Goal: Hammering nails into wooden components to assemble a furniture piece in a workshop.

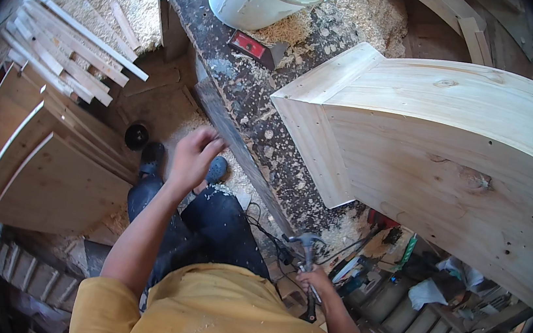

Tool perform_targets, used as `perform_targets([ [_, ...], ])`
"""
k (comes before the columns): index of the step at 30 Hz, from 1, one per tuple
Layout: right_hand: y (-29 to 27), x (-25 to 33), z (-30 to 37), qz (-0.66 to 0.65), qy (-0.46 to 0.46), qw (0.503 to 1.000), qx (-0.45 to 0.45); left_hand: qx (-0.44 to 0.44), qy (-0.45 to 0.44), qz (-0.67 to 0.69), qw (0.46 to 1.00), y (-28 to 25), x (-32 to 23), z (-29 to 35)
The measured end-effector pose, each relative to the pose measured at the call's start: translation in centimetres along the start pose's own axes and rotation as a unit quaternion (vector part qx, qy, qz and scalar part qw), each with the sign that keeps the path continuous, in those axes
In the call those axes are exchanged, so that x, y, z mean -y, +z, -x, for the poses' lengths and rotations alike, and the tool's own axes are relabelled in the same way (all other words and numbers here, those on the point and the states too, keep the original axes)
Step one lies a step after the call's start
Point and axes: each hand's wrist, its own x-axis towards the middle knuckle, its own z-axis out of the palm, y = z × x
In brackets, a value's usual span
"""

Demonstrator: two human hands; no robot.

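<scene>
My left hand [193,153] is raised in front of me, above my legs and beside the near edge of the workbench. Its fingers are curled together and slightly smeared; what they hold, if anything, is too small to make out. Low at my right side, my right hand [314,280] is wrapped round a claw hammer [308,253], head up and dark grip below. A thin silvery piece shows beside that grip. A large curved wooden piece [412,157], built of pale boards with a straight end block, lies on the speckled dark workbench [247,102].
On the bench stand a white bucket [246,0] and a red-and-black tool [249,45] among shavings. Wooden strips [69,52] and curved panels [60,189] lie at the left. Cables [265,232] hang by the bench's near end. Cluttered tools and shelves [419,322] fill the lower right.
</scene>
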Motion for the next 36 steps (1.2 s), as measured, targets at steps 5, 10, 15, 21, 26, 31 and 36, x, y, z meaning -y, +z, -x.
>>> perform_targets([
  [5, -0.6, 4.8, 4.4, 0.113, -0.122, 0.986, 0.026, -0.018, 0.077, 0.025, 0.997, 8.5, -3.2, -6.4],
  [10, -2.6, 7.9, 6.5, 0.419, -0.238, 0.866, -0.131, -0.022, 0.039, 0.062, 0.997, 13.5, -2.4, -11.9],
  [15, -1.1, 14.9, 17.8, 0.4, -0.228, 0.884, -0.076, -0.021, -0.032, 0.124, 0.992, 16.2, -0.5, -12.9],
  [21, 2.7, 22.8, 29.1, 0.493, -0.237, 0.815, -0.192, -0.04, 0.009, -0.027, 0.999, 16.6, -1.0, -13.2],
  [26, 7.3, 29.6, 33.7, 0.582, -0.272, 0.725, -0.25, -0.041, 0.002, -0.032, 0.999, 17.3, -0.6, -13.4],
  [31, 12.5, 34.0, 30.3, 0.627, -0.441, 0.591, -0.253, -0.068, 0.014, -0.043, 0.997, 17.3, -0.1, -13.5],
  [36, 15.0, 36.9, 26.1, 0.64, -0.403, 0.626, -0.189, -0.075, 0.027, -0.04, 0.996, 17.3, -0.5, -13.2],
])
